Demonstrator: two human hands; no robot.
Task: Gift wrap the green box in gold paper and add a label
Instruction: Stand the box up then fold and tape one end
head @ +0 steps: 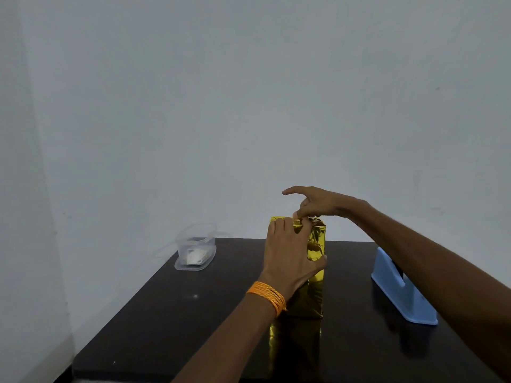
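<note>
Left forearm [221, 338] enters from the bottom edge, nearest the lens, with an orange thread band [266, 298] wound round the wrist. Left hand [287, 252]: fingers spread over the near face of the box [315, 294], tips reaching the top edge, thumb hooked on the right-hand corner; the hand grips the box and holds it upright. Right hand [315, 204]: index finger extended and pointing left, clear of everything; the remaining fingers are curled down onto the top of the box and appear to pinch the folded end of the gold paper [318, 225], though the contact point is small and partly hidden by the left fingertips. The box stands on end near the middle of the dark table [166, 327], fully covered in gold paper, creased on the near face; no green surface shows. Its reflection lies on the glossy tabletop just in front. To the right, well apart from the box and under the right forearm, sits a blue tape dispenser [403, 291]. At the far left corner stands a clear plastic container [196, 248] holding something pale, not identifiable. A plain pale wall [249, 92] stands behind.
</note>
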